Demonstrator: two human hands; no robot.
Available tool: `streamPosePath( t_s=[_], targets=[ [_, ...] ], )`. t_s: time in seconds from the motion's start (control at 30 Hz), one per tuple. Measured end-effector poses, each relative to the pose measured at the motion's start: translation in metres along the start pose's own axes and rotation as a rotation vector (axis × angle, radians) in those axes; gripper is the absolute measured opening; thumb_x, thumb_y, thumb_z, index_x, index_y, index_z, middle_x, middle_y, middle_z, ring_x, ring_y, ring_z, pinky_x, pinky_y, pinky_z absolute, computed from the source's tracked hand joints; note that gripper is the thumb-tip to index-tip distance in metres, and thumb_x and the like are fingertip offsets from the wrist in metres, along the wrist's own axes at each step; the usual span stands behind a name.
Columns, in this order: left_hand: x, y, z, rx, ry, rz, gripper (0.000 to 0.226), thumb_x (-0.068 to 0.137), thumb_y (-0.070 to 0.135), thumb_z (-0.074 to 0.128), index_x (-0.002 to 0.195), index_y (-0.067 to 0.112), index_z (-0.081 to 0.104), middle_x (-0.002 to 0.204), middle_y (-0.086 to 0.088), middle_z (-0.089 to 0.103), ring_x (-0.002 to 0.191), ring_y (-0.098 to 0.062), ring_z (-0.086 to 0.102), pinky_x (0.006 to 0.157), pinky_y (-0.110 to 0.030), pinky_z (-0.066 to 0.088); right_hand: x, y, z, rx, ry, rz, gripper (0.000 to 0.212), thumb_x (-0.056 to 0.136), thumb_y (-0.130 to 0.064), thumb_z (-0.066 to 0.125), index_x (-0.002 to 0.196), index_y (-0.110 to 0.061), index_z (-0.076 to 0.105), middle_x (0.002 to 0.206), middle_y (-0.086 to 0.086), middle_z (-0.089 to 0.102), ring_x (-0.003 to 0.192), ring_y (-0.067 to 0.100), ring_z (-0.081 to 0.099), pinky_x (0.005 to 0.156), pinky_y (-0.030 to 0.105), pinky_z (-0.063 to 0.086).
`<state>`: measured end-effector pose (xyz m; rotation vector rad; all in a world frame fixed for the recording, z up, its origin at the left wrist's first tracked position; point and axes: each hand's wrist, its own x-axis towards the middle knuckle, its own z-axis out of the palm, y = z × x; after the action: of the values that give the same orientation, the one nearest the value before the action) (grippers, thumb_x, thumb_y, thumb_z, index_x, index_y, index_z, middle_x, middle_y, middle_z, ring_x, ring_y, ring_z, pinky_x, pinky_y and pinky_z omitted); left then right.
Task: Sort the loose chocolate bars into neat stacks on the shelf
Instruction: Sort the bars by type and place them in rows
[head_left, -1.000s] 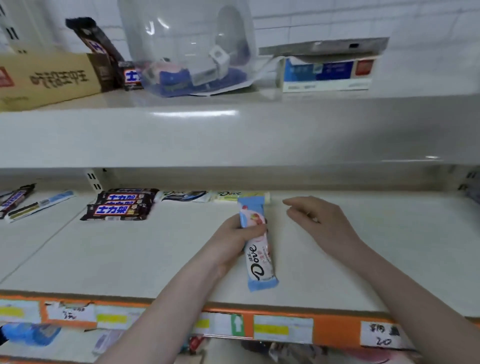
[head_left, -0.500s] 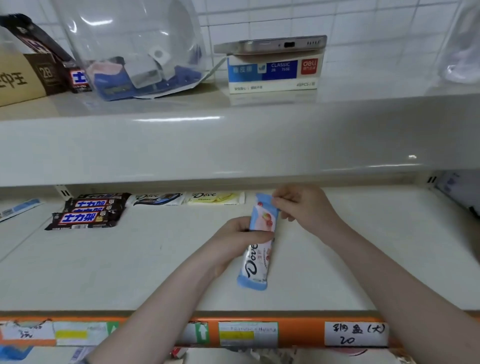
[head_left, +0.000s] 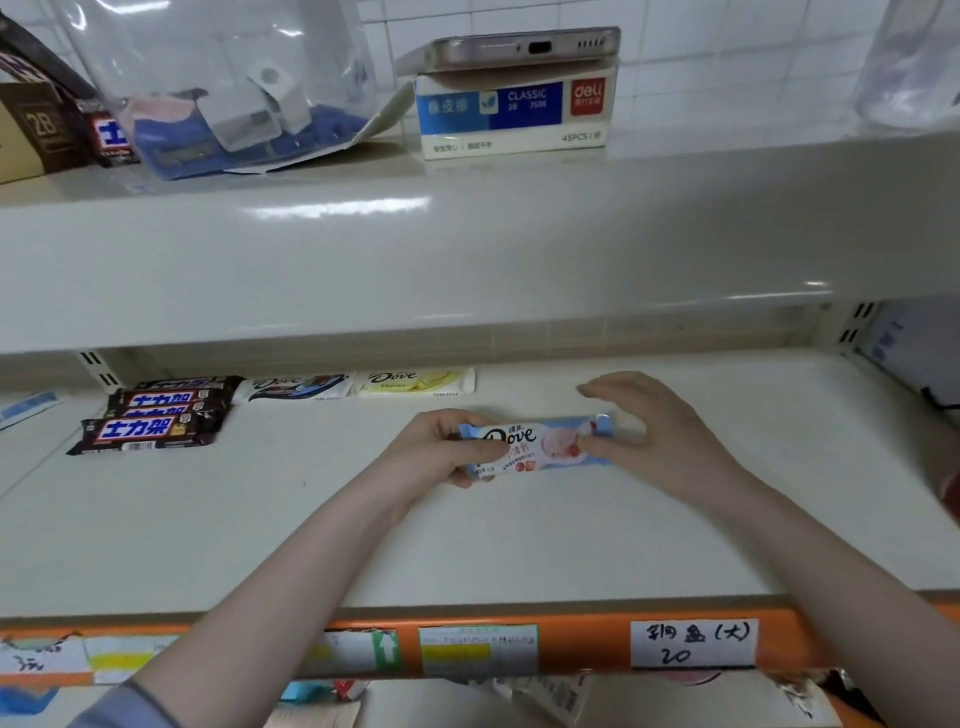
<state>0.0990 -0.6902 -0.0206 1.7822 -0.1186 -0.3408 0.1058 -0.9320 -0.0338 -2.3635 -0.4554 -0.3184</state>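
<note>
While two hands grip one blue Dove bar (head_left: 535, 446), three Snickers bars (head_left: 150, 415) lie stacked.

My shelf (head_left: 467, 545) carries a dark bar stack (head_left: 156, 415) at back left; right of it lie a white bar (head_left: 296, 387) and a yellow bar (head_left: 415, 382).

Pale blue bar (head_left: 535, 446) w/ "Dove" in dark script. White-and-dark bar (head_left: 297, 387) and yellow bar (head_left: 415, 382) at back of shelf: both "Dove". Brown bars (head_left: 148, 432): "士力架" in blue on white. White-and-blue box (head_left: 511, 111) on upper shelf: "CLASSIC", "deli", "45PCS". Brown pack (head_left: 39, 127): "28". Handwritten tag (head_left: 693, 643) on orange shelf edge: "20"
</note>
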Motion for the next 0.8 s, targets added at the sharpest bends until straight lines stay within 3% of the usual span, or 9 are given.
streamPosePath(
  t_s=[0.1,0.2,0.27,0.37,0.43,0.53,0.67,0.8],
  targets=[
    [0.005,-0.001,0.001,-0.015,-0.044,-0.017,0.011,0.081,0.012,0.068,0.092,0.015,0.07,0.08,0.003,0.073,0.066,-0.01,0.066,0.057,-0.016,0.05,0.001,0.007,-0.002,-0.241,-0.141,-0.205,0.052,0.072,-0.034,0.074,0.12,-0.025,0.057,0.117,-0.008,0.058,0.107,0.009,0.048,0.087,0.015,0.026],
    [0.01,-0.003,0.004,-0.069,-0.061,-0.031,0.012,0.082,0.01,0.067,0.092,0.014,0.07,0.08,0.0,0.073,0.069,-0.013,0.066,0.063,-0.02,0.052,0.007,0.015,-0.002,-0.363,-0.158,-0.284,0.052,0.074,-0.032,0.072,0.122,-0.022,0.056,0.114,-0.004,0.061,0.102,0.017,0.052,0.081,0.018,0.029],
    [0.015,-0.004,0.008,-0.049,0.012,0.017,0.014,0.08,0.005,0.068,0.088,0.017,0.067,0.078,0.0,0.071,0.067,-0.016,0.062,0.061,-0.022,0.05,0.012,0.018,-0.002,-0.387,-0.14,-0.292,0.05,0.075,-0.031,0.072,0.122,-0.021,0.057,0.113,-0.001,0.062,0.102,0.02,0.054,0.082,0.023,0.033],
    [0.03,-0.004,0.011,0.245,0.206,0.158,0.024,0.073,0.011,0.076,0.091,0.022,0.063,0.082,0.0,0.061,0.067,-0.013,0.053,0.062,-0.019,0.043,0.024,0.023,-0.006,-0.362,-0.103,-0.244,0.048,0.072,-0.027,0.074,0.118,-0.017,0.06,0.112,0.002,0.064,0.103,0.023,0.056,0.084,0.028,0.037],
    [0.04,-0.001,0.011,0.485,0.247,0.247,0.032,0.071,0.02,0.078,0.1,0.022,0.064,0.088,0.004,0.061,0.07,-0.009,0.053,0.062,-0.013,0.041,0.035,0.026,-0.009,-0.337,-0.105,-0.232,0.045,0.07,-0.023,0.077,0.112,-0.014,0.064,0.107,0.004,0.067,0.099,0.026,0.059,0.081,0.03,0.04],
    [0.058,0.006,0.013,0.738,0.252,0.325,0.041,0.072,0.029,0.076,0.109,0.017,0.063,0.095,0.001,0.066,0.08,-0.014,0.058,0.067,-0.02,0.043,0.053,0.033,-0.011,-0.314,-0.113,-0.158,0.041,0.069,-0.021,0.076,0.109,-0.015,0.065,0.1,0.005,0.069,0.092,0.027,0.061,0.074,0.033,0.046],
    [0.086,0.011,0.012,0.972,0.237,0.309,0.041,0.078,0.036,0.069,0.114,0.019,0.06,0.107,-0.002,0.065,0.097,-0.022,0.058,0.076,-0.028,0.046,0.076,0.047,-0.01,-0.33,-0.154,-0.104,0.039,0.07,-0.024,0.074,0.107,-0.015,0.065,0.101,0.009,0.068,0.093,0.027,0.06,0.081,0.038,0.047],
    [0.109,0.011,0.008,1.065,0.195,0.281,0.043,0.081,0.033,0.066,0.119,0.016,0.057,0.113,-0.007,0.062,0.104,-0.025,0.055,0.084,-0.031,0.044,0.091,0.056,-0.007,-0.297,-0.175,-0.097,0.021,0.074,-0.025,0.069,0.091,-0.013,0.065,0.086,0.006,0.067,0.083,0.026,0.06,0.072,0.036,0.045]
  ],
)
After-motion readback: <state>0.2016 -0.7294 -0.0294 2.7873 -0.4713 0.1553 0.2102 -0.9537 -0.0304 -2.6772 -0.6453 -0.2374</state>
